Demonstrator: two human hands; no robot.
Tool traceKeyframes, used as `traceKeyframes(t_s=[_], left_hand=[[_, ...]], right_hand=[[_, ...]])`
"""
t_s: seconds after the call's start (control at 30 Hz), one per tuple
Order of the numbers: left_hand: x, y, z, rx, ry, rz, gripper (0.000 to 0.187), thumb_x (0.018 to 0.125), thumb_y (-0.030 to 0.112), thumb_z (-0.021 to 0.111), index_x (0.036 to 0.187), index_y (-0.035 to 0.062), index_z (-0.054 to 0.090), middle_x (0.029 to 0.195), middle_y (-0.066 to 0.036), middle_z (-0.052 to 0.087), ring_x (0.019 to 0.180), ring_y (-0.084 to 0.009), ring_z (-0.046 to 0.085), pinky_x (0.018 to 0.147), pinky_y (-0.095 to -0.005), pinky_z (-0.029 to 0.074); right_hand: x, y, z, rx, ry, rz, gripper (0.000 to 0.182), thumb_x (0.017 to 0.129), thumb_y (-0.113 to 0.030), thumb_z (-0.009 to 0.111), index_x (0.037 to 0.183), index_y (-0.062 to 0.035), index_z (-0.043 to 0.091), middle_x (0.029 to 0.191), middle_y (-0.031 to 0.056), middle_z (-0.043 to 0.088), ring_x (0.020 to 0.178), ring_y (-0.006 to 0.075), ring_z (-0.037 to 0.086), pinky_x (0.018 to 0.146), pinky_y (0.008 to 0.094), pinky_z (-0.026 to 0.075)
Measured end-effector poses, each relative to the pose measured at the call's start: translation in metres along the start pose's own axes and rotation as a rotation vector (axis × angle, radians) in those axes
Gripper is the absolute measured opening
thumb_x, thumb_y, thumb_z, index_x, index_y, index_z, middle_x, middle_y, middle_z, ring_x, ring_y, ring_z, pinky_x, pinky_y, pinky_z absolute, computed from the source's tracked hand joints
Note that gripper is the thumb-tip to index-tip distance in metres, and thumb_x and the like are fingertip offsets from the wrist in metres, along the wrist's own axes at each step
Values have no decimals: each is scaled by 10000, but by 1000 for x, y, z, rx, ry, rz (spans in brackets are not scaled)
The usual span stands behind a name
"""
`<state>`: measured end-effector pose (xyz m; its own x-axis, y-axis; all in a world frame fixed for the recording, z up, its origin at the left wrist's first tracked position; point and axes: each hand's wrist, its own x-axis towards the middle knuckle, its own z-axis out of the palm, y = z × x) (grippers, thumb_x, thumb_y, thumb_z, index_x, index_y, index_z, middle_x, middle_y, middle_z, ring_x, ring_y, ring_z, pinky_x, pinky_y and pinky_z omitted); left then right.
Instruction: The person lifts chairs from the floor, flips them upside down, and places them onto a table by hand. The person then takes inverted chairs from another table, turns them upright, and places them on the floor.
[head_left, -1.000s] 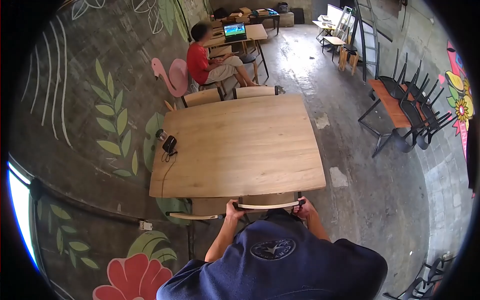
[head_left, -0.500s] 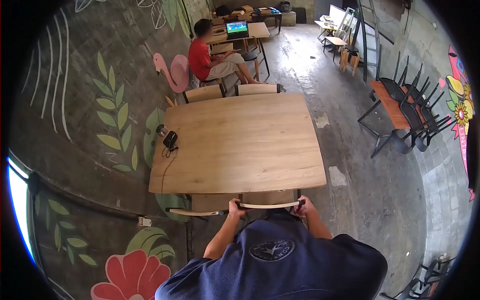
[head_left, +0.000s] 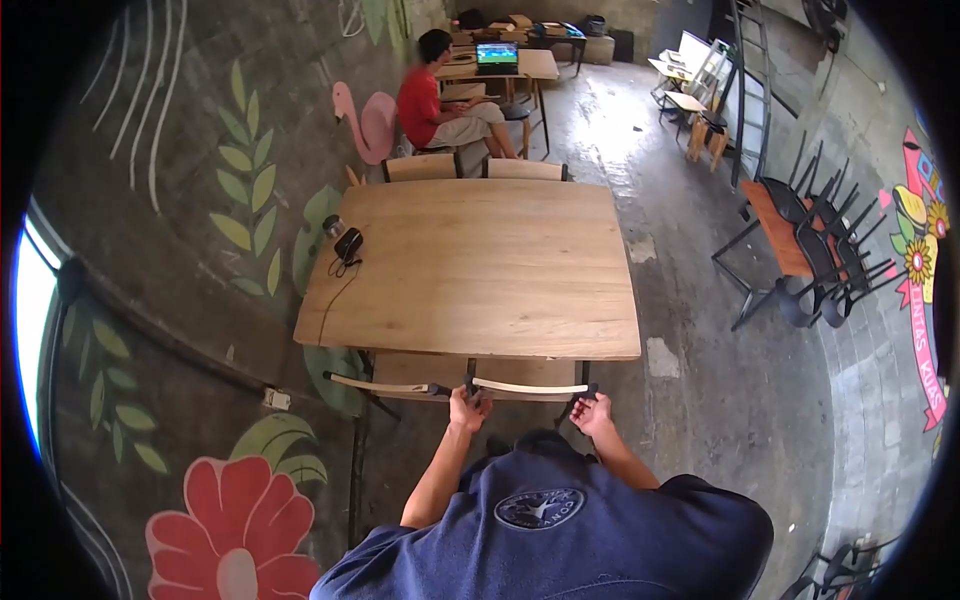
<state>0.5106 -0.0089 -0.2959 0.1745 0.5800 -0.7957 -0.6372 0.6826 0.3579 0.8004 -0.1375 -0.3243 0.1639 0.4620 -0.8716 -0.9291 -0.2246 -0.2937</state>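
Note:
A chair with a pale wooden backrest and dark posts stands at the near side of the wooden table. My left hand is just below the left post of that backrest, its fingers loosely bent and apart; whether it still touches the post is hard to see. Below the right post, my right hand is off the chair, with slack, half-curled fingers and nothing in them. To the left stands a second chair of the same kind, close to my left hand.
On the table's left side lie a black device with a cable and a small jar. Two chairs line the far side. A person in red sits beyond, near a laptop. Black chairs are stacked on a brown table at right.
Both hands have loosened from the chair back's ends, and my right hand has drawn back below its post. The view has shifted slightly. The seated person's head has turned.

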Motion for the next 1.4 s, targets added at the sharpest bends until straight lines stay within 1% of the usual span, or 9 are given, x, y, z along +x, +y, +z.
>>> traceKeyframes(t_s=[0.07,0.2,0.4,0.5,0.63,0.83,1.07,1.27,1.4], left_hand=[[-18,-6,-21,56,-80,-95,619,875,361,434,1388,89,219,1305,-142,468,1025,-340,523,836,-455,445],[-54,-24,-60,12,-174,-80,637,890,290,405,1421,58,139,1262,-117,525,949,-316,567,747,-384,457],[-136,-52,-86,-21,-192,8,567,889,280,404,1382,55,239,1275,-97,531,960,-271,564,779,-357,437],[-185,-65,-103,-70,-239,83,434,873,282,432,1246,66,379,1296,-91,520,950,-256,569,786,-347,435],[-240,-77,-138,-129,-175,196,435,864,295,443,1235,73,401,1286,-90,531,943,-233,576,790,-336,433],[-294,-80,-210,-282,-85,431,515,855,281,459,1320,77,375,1337,-77,485,945,-193,574,775,-306,455],[-382,-71,-308,-558,26,755,533,848,255,445,1333,48,361,1338,-79,484,957,-204,559,795,-307,443],[-467,-92,-426,-796,208,947,404,849,248,442,1212,73,443,1269,-66,541,890,-211,575,770,-316,449],[-523,-121,-493,-966,378,1086,383,861,253,405,1200,82,449,1260,-43,549,852,-194,562,742,-304,435]], right_hand=[[-9,10,-6,-67,-62,52,350,814,-386,417,753,-52,499,668,90,518,621,244,470,634,403,411],[-22,25,-9,-397,-160,158,211,769,-278,512,748,-69,524,673,75,532,610,231,496,626,390,451],[-75,46,-2,-502,-321,160,180,782,-247,531,715,-81,547,642,59,558,573,212,526,598,369,473],[-102,57,-9,-539,-372,167,181,791,-234,509,715,-75,548,647,61,561,578,213,527,594,364,471],[-131,87,-31,-603,-401,214,194,796,-229,483,707,-68,545,663,65,562,593,213,525,600,355,466],[-157,143,-34,-783,-467,350,199,785,-247,498,711,-69,546,670,67,558,601,213,512,592,355,452],[-183,244,37,-1052,-720,483,208,775,-272,519,722,-77,571,682,69,564,604,217,527,587,363,463],[-238,386,105,-1220,-908,534,205,777,-282,526,741,-82,551,696,50,526,620,193,493,609,339,439],[-276,497,108,-1342,-1031,663,196,784,-274,528,751,-82,550,690,44,520,618,186,487,606,335,426]])
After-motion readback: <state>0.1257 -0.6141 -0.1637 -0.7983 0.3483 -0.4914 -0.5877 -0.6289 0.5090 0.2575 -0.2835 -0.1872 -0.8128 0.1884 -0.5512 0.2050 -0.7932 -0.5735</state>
